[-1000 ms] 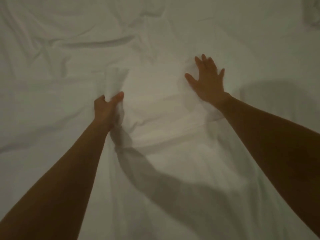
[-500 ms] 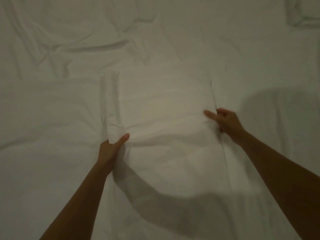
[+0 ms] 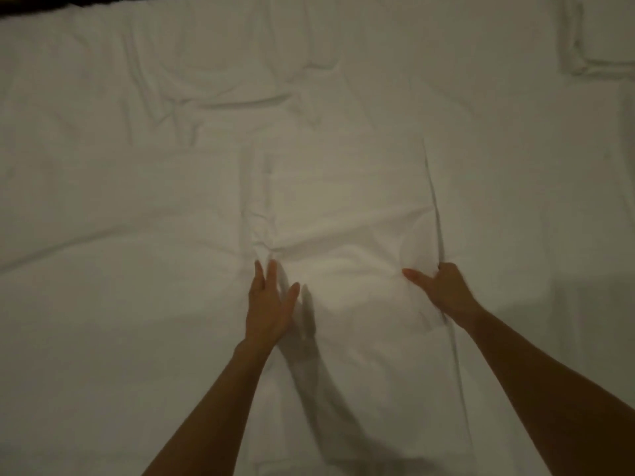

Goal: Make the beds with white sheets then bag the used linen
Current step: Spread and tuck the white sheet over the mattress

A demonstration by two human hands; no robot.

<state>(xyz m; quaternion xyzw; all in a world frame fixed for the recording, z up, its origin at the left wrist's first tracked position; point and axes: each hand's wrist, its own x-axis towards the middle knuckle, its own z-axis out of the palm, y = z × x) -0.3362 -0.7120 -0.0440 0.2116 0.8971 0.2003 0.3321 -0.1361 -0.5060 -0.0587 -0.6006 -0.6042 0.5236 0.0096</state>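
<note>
Fingers (image 3: 271, 273) of the left hand (image 3: 269, 310) are lying straight and spread, palm down, flat on a white sheet (image 3: 137, 321) that is covering the bed. Just beyond the fingertips the cloth is bunching into small creases. To the right, the right hand (image 3: 441, 292) is gripping a long raised fold (image 3: 433, 197) in the sheet, its fingers curling around the cloth while the thumb is pointing left across the fabric. That fold is running as a thin ridge from the upper middle of the bed, through the right hand, and on toward the near edge beside the right forearm. Between the two hands the sheet is lying in soft, brighter ripples. Deeper wrinkles are showing farther away, in the upper left. A folded white piece of linen (image 3: 598, 39) is resting on the bed at the far right corner. Both bare forearms are reaching in from the bottom, casting a shadow beside the left one.
</note>
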